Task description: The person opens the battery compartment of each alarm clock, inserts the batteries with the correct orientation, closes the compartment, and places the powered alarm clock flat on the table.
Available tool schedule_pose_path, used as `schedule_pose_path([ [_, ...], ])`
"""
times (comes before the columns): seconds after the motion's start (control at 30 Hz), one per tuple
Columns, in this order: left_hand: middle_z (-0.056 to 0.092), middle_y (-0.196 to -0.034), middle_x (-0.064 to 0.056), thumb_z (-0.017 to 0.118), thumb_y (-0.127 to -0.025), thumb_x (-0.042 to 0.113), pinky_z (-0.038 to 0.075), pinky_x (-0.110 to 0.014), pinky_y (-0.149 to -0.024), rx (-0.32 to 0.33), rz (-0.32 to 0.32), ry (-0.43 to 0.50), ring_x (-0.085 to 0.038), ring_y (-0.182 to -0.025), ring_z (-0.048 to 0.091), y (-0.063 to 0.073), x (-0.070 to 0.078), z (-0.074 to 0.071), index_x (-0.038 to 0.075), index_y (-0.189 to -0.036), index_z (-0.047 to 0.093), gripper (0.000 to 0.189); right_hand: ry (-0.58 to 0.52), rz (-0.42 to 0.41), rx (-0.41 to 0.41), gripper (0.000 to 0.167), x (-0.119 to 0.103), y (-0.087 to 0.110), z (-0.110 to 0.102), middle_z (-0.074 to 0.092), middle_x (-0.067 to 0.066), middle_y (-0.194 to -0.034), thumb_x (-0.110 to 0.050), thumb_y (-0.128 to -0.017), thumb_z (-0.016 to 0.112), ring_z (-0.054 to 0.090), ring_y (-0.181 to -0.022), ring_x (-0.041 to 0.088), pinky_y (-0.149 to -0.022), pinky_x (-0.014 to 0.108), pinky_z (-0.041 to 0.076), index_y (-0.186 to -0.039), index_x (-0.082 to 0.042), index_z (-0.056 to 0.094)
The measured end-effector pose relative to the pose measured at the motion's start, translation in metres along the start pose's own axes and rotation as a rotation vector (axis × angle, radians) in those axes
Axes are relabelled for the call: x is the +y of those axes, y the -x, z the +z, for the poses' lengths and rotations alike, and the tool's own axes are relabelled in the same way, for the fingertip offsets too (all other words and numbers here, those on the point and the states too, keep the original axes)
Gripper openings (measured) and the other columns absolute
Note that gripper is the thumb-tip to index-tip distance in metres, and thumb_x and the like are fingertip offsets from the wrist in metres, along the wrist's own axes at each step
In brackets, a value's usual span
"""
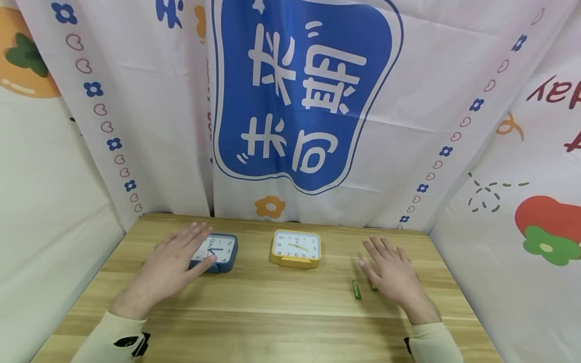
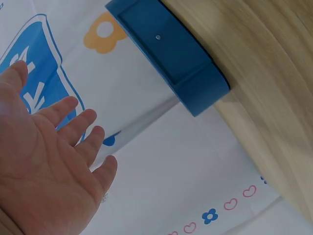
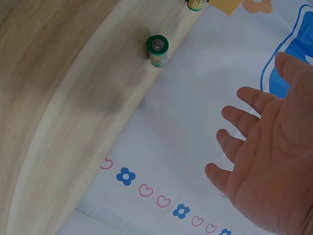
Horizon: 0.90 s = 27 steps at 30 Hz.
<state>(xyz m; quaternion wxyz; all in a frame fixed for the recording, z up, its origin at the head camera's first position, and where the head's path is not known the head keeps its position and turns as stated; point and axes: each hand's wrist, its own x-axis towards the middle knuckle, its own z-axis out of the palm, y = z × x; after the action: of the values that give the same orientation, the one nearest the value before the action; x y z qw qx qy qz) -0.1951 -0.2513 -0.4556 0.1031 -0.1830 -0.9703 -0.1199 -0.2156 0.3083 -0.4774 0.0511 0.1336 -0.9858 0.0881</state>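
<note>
My left hand (image 1: pixel 174 259) hovers with fingers extended beside a blue alarm clock (image 1: pixel 222 250), covering part of its dial in the head view. The left wrist view shows the blue clock's side (image 2: pixel 168 44) apart from the spread fingers. A yellow alarm clock (image 1: pixel 296 247) stands at the middle of the table, away from both hands. On the right, my right hand (image 1: pixel 394 272) is held flat above the table, holding nothing. Close to it lies a green battery (image 1: pixel 356 289); a second green battery (image 1: pixel 374 287) is mostly hidden under the thumb side. The right wrist view shows one battery's end (image 3: pixel 157 45).
The wooden table (image 1: pixel 272 322) reaches back to a white printed curtain (image 1: pixel 408 126) with a blue panel. White fabric walls (image 1: pixel 41 212) close in the left and right sides.
</note>
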Motion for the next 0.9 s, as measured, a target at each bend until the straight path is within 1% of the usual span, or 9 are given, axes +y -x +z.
schedule_pose_path([
  [0.13, 0.048, -0.184, -0.027, 0.067, -0.118, 0.056, 0.034, -0.077, -0.142, -0.003, 0.017, -0.010, -0.053, -0.171, 0.046, -0.001, 0.005, 0.001, 0.005, -0.177, 0.050, 0.079, -0.005, 0.001, -0.002, 0.071, -0.003, 0.000, -0.001, 0.034, 0.019, -0.192, -0.048, -0.124, 0.057, 0.028, -0.180, 0.052, -0.146, 0.083, 0.017, -0.183, -0.011, 0.041],
  [0.33, 0.048, -0.184, -0.026, 0.068, -0.118, 0.053, 0.034, -0.075, -0.143, -0.002, 0.019, -0.005, -0.051, -0.172, 0.045, -0.003, 0.010, 0.000, 0.006, -0.177, 0.050, 0.078, -0.008, -0.001, 0.006, 0.074, -0.004, 0.001, -0.002, 0.034, 0.018, -0.193, -0.054, -0.124, 0.053, 0.028, -0.181, 0.051, -0.146, 0.083, 0.017, -0.183, -0.012, 0.040],
  [0.47, 0.049, -0.184, -0.024, 0.068, -0.118, 0.053, 0.035, -0.074, -0.143, 0.000, 0.040, -0.005, -0.050, -0.173, 0.045, -0.007, 0.013, 0.000, 0.006, -0.177, 0.050, 0.077, -0.003, -0.005, 0.014, 0.074, -0.004, 0.001, -0.005, 0.034, 0.018, -0.193, -0.055, -0.124, 0.053, 0.029, -0.180, 0.051, -0.146, 0.082, 0.019, -0.183, -0.012, 0.041],
  [0.7, 0.049, -0.185, -0.021, 0.068, -0.118, 0.054, 0.039, -0.075, -0.141, -0.001, 0.082, 0.018, -0.050, -0.172, 0.047, -0.021, 0.024, 0.001, 0.008, -0.177, 0.052, 0.076, 0.001, -0.016, 0.015, 0.074, -0.004, -0.001, -0.005, 0.034, 0.018, -0.193, -0.056, -0.124, 0.053, 0.031, -0.180, 0.051, -0.146, 0.082, 0.021, -0.183, -0.013, 0.041],
  [0.9, 0.053, -0.183, -0.021, 0.073, -0.116, 0.050, 0.040, -0.074, -0.141, 0.000, 0.121, 0.031, -0.050, -0.169, 0.051, -0.035, 0.037, 0.009, 0.008, -0.174, 0.055, 0.074, 0.016, -0.031, 0.016, 0.073, -0.008, -0.003, -0.008, 0.036, 0.019, -0.192, -0.053, -0.123, 0.056, 0.033, -0.179, 0.051, -0.145, 0.082, 0.023, -0.182, -0.012, 0.043],
])
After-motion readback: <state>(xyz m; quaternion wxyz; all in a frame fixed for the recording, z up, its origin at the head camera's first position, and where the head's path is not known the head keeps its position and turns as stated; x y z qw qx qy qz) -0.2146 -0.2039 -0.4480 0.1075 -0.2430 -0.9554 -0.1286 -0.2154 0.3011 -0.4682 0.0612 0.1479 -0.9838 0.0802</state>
